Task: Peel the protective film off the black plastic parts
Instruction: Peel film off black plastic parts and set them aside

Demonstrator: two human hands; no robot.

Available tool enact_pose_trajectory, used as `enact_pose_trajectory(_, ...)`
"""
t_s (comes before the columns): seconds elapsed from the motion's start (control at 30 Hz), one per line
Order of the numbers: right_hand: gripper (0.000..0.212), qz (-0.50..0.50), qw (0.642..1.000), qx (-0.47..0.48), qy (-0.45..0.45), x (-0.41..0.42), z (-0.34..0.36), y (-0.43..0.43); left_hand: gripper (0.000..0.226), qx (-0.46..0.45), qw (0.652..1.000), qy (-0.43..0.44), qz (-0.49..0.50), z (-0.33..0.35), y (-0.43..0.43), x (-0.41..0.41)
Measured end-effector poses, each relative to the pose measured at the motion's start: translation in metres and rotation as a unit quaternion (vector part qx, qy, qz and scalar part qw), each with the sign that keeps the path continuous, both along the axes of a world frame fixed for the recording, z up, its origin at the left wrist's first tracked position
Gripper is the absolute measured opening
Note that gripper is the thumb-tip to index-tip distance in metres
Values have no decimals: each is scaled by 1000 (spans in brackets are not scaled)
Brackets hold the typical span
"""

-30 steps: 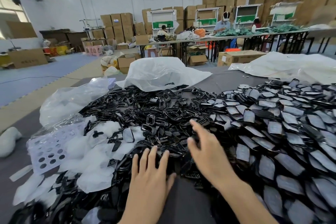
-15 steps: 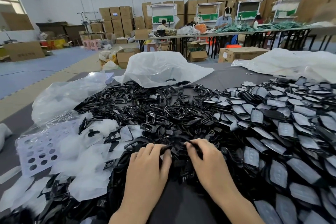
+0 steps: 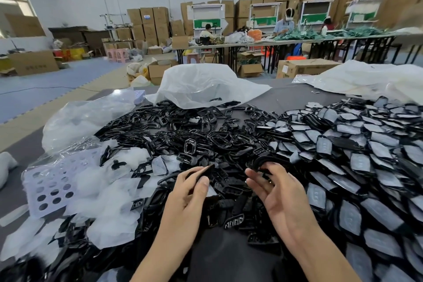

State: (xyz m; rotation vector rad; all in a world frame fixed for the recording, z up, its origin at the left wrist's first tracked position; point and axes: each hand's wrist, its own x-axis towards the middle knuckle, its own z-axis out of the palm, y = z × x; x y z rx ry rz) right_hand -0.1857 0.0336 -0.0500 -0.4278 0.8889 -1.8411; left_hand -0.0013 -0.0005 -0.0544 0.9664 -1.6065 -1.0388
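Observation:
A broad heap of black plastic parts covers the grey table. On the right lie several parts with pale film on them. My left hand pinches a flat black part between thumb and fingers, lifted just above the heap. My right hand, palm turned up, holds a curved black ring-shaped part in its curled fingertips. The two hands are apart, about a hand's width between them.
Peeled white film pieces and a perforated lilac sheet lie at the left. Clear plastic bags sit at the table's far side. Beyond are cardboard boxes and people at long tables.
Both hands were pressed down together in the heap; they have since lifted and separated, each coming up with a black part.

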Motion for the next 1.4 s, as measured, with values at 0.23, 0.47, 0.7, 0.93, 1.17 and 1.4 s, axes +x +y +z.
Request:
enact_pose_trajectory(0.23,9,17,999,22,-20,1,1,2,28,101,989,81,-64,-6,-6,5)
enact_pose_trajectory(0.47,24,33,998,50,0,8,-3,-3,36,137,982,110,-66,-4,-7,1)
enact_pose_trajectory(0.7,25,88,995,45,-12,5,-2,3,30,128,985,113,-29,-4,-4,0)
enact_pose_trajectory(0.93,30,95,988,41,115,12,-5,2,21,66,995,69,-23,1,1,1)
enact_pose_trajectory(1.17,25,122,970,43,206,15,-13,3,18,23,998,55,-9,6,9,-5)
enact_pose_trajectory(1.4,18,86,953,-4,291,22,-11,5,9,39,998,44,26,0,6,-9)
